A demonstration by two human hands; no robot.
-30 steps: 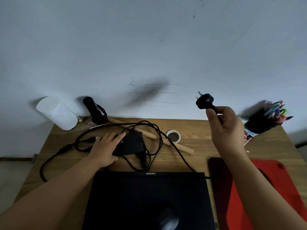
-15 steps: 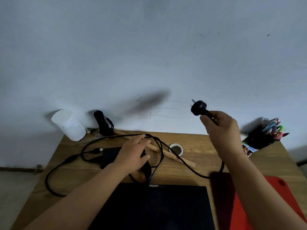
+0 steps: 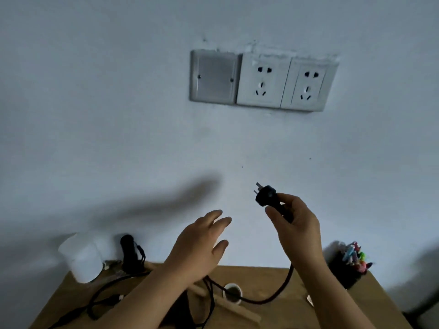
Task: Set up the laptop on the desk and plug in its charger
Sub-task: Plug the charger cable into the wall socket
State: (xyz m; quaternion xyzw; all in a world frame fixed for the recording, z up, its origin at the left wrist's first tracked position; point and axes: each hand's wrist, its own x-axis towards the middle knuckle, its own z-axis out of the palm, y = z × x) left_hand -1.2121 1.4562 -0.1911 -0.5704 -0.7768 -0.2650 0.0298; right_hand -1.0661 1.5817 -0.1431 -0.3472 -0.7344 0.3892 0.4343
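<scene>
The left hand (image 3: pixel 202 245) has come up off the black power brick, which it was resting on a moment ago, and now hangs in the air with its fingers loose and spread, holding nothing. The view has tipped upward too, so the laptop has dropped out of sight below and the wall sockets have come into frame. The right hand (image 3: pixel 297 231) is raised in front of the wall, fingers and thumb curled round the neck of the black plug (image 3: pixel 266 195), prongs pointing up and to the left. Its cable (image 3: pixel 278 294) drops from the hand and loops down onto the wooden table (image 3: pixel 285 279), passing a small white-rimmed ring (image 3: pixel 232 293). High on the wall sit two white sockets (image 3: pixel 262 83) side by side, with a grey blank plate (image 3: pixel 213 78) just to their left; the plug is well below them. On the table's far left stands a white cup (image 3: pixel 82 260), a black torch (image 3: pixel 129 254) beside it, and a dark pen pot (image 3: pixel 349 267) at the far right.
</scene>
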